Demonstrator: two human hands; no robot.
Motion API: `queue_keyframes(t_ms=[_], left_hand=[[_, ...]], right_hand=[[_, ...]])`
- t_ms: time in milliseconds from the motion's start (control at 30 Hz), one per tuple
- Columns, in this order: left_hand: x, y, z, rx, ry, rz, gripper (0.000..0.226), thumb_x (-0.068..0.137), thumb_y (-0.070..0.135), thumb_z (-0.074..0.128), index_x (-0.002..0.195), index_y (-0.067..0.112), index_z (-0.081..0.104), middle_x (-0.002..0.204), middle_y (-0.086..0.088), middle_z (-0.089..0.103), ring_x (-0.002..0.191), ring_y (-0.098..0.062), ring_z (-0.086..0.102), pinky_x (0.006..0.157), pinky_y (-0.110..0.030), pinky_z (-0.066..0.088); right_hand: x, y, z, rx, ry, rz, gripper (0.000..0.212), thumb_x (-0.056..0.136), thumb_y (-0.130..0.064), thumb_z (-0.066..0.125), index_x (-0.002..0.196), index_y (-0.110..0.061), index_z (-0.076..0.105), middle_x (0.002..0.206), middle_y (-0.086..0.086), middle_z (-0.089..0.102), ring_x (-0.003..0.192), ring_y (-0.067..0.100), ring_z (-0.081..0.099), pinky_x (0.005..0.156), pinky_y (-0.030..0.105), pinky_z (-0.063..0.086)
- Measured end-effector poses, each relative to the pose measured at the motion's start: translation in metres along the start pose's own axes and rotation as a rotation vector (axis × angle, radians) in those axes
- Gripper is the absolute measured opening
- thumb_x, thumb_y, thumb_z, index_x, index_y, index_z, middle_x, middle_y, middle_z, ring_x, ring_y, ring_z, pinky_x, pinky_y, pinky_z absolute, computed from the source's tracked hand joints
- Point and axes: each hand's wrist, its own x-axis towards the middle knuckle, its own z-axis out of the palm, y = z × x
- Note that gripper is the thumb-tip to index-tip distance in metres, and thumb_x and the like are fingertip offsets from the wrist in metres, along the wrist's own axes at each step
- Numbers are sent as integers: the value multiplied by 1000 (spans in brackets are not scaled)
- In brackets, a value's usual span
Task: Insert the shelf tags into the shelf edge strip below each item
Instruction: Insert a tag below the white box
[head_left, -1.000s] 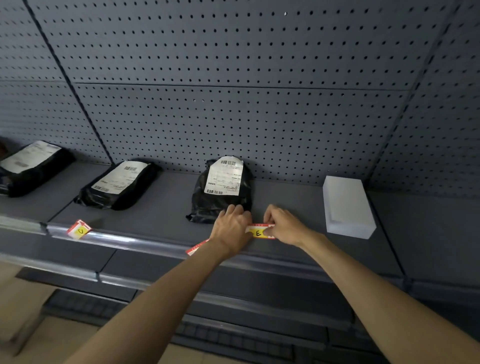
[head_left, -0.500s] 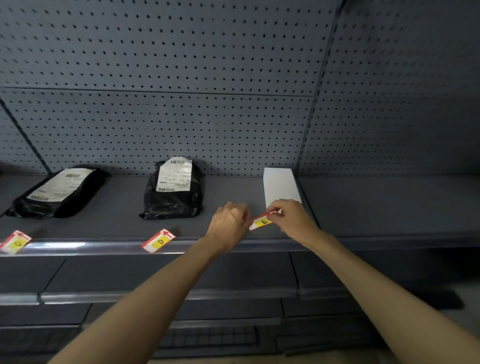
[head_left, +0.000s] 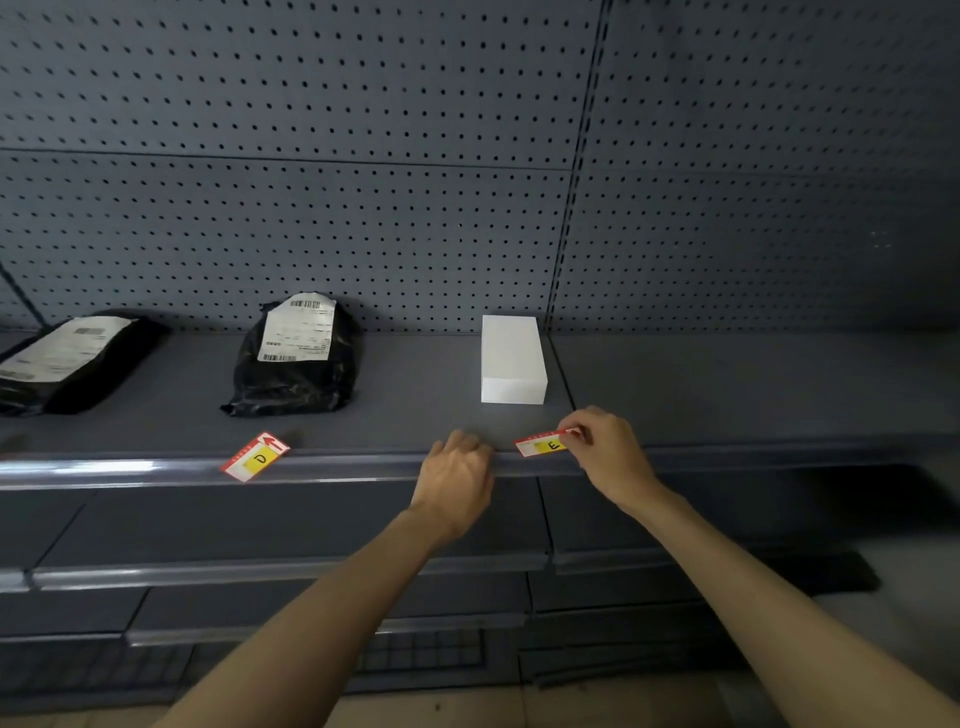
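Note:
My right hand (head_left: 605, 452) pinches the right end of a red, white and yellow shelf tag marked E (head_left: 543, 445), held just above the clear shelf edge strip (head_left: 363, 467), in front of a white box (head_left: 511, 358). My left hand (head_left: 457, 475) rests on the strip left of that tag with its fingers curled and nothing visible in it. A second tag marked D (head_left: 255, 457) sits tilted in the strip below a black parcel with a white label (head_left: 298, 356).
Another black parcel (head_left: 67, 361) lies at the far left of the grey shelf (head_left: 727, 384). Perforated grey back panels rise behind. Lower shelves with their own edge strips (head_left: 260, 571) run underneath. The shelf right of the white box is bare.
The view has swung right along the shelf. My right hand has carried the E tag from the black parcel over to the white box, and my left hand has let go of the tag.

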Motion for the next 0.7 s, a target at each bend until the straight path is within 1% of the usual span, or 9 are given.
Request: queue_keyframes(t_ms=[67, 167, 300, 467, 567, 700], left_hand=[[-3, 5, 4, 25, 27, -23, 30, 91, 21, 48, 118, 13, 58, 118, -8, 59, 111, -26, 49, 94, -36, 39], [-5, 10, 7, 37, 47, -40, 30, 91, 20, 46, 117, 12, 57, 116, -8, 58, 109, -26, 49, 94, -36, 39], [-5, 12, 6, 2, 65, -77, 25, 89, 19, 48, 111, 12, 57, 112, -8, 61, 105, -26, 51, 92, -37, 41], [-6, 14, 8, -16, 59, -93, 33, 90, 18, 47, 121, 13, 56, 118, -6, 59, 108, -23, 50, 96, -34, 41], [-6, 14, 10, -18, 54, -96, 36, 90, 18, 46, 125, 15, 57, 121, -4, 57, 110, -23, 49, 98, -33, 40], [-6, 15, 11, -25, 53, -85, 36, 91, 19, 47, 125, 15, 57, 122, -4, 55, 111, -22, 48, 98, -33, 40]], right_hand=[[1, 4, 2, 1, 9, -2, 8, 91, -10, 62, 92, -10, 69, 93, 6, 64, 81, 16, 61, 74, 34, 56], [4, 3, 4, 11, 1, -17, 8, 90, -9, 62, 93, -9, 70, 94, 7, 64, 85, 18, 61, 76, 32, 54], [9, -1, 4, 53, -1, -41, 8, 90, -7, 62, 91, -8, 70, 92, 7, 63, 85, 19, 61, 76, 32, 53], [11, -1, 6, 74, -31, -64, 7, 90, -7, 63, 91, -8, 69, 94, 7, 64, 89, 17, 61, 78, 30, 55], [12, 2, 9, 69, -45, -74, 7, 90, -6, 63, 91, -7, 70, 93, 7, 64, 89, 17, 61, 78, 30, 55], [13, 2, 15, 47, -57, -93, 8, 90, -7, 63, 93, -8, 70, 89, 2, 62, 83, 15, 61, 72, 24, 51]])
